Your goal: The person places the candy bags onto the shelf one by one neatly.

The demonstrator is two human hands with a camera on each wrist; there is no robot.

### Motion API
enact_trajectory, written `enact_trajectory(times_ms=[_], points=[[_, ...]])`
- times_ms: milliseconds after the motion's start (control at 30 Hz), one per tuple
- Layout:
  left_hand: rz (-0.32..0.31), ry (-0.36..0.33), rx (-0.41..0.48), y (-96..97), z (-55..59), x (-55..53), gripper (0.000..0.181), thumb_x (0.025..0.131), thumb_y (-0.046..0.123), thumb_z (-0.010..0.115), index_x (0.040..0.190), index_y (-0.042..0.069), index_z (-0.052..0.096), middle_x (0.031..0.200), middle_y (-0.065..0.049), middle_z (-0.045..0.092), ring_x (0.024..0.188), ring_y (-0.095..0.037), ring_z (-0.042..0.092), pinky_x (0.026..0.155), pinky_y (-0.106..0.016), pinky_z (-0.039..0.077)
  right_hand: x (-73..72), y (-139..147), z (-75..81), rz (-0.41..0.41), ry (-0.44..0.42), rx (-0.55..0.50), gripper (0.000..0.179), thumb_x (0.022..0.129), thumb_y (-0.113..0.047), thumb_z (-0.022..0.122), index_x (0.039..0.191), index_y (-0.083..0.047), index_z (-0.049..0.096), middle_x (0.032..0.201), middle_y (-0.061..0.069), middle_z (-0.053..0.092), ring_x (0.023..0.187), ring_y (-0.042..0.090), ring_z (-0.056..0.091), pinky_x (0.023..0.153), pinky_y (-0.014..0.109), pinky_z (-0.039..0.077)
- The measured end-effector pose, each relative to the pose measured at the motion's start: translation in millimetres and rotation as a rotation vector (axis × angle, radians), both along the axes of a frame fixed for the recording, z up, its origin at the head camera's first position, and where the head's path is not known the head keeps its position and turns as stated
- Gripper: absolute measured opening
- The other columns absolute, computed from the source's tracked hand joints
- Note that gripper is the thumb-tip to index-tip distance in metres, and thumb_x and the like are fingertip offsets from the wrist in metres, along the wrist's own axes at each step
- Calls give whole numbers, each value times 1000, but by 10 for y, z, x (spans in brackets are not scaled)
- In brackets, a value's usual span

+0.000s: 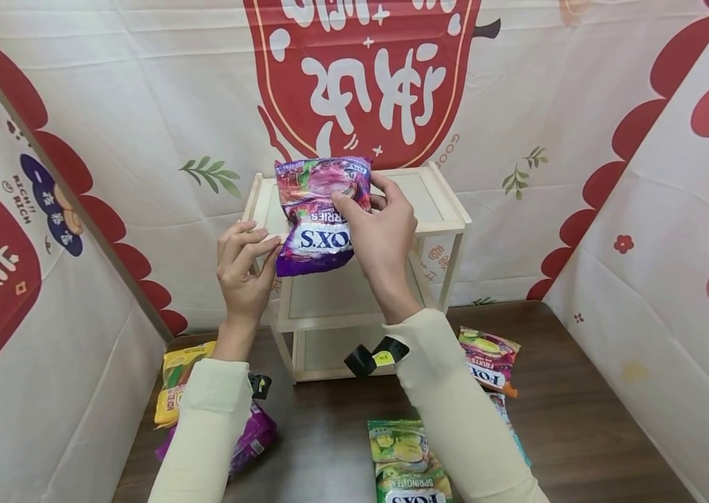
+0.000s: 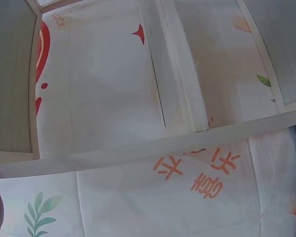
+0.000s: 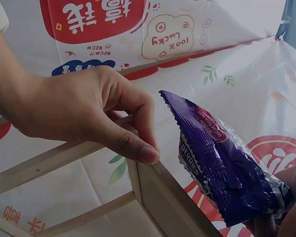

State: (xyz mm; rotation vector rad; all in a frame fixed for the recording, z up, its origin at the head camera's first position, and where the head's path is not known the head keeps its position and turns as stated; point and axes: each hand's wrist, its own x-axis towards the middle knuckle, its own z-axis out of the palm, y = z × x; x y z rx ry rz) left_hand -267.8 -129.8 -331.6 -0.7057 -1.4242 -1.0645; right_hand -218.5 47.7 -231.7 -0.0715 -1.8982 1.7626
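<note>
Above the top of a small cream three-tier shelf (image 1: 316,314), my right hand (image 1: 385,234) grips a purple Fox's berries candy bag (image 1: 323,241) by its side, thumb across the front. The bag is tilted, its printing upside down in the head view. At the shelf's near left top edge, my left hand (image 1: 244,269) pinches the rim between thumb and fingers. The right wrist view shows that left hand (image 3: 93,106) with its thumb tip on the rim, beside the bag (image 3: 227,168) but apart from it. Only shelf frame (image 2: 138,150) and cloth fill most of the left wrist view.
On the brown table (image 1: 329,433), a yellow bag (image 1: 172,377) and a purple bag (image 1: 256,436) lie at the left. A green spring tea bag (image 1: 407,454) is in front, a fruits bag (image 1: 489,356) and a blue one (image 1: 501,412) at the right. Printed cloth (image 1: 159,181) surrounds the table.
</note>
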Motion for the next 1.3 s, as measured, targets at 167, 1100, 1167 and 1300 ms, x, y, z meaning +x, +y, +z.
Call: enact_trajectory(times_ms=[167,1100,1167,1300], points=[[4,-1,-2,4,14,11,23,84,24,74,82,2,72,89,-16,65,102,-36,55,97,-46,41,-80,-56,25,-12,-20,8,54,82,-28,76,130,-12,58,101,7,68,82,13,67,71,27,58],[9,-11,9,16,22,34,21,67,-5,82,69,1,61,87,-14,63,103,-35,55,98,-46,43,-313,-75,215,47,-280,49,54,90,-28,64,137,-7,48,117,10,59,94,17,60,79,31,57],[9,-18,5,13,17,36,20,67,-6,81,71,0,63,88,-14,63,104,-35,55,99,-47,42,-311,-58,216,85,-282,46,55,91,-29,63,138,-7,47,116,11,58,93,18,61,76,29,57],[10,-27,0,8,8,38,19,67,-8,81,74,0,65,89,-14,63,105,-34,54,100,-48,41,-291,-6,206,181,-270,26,56,92,-31,63,139,-5,45,114,13,58,91,19,64,71,25,57]])
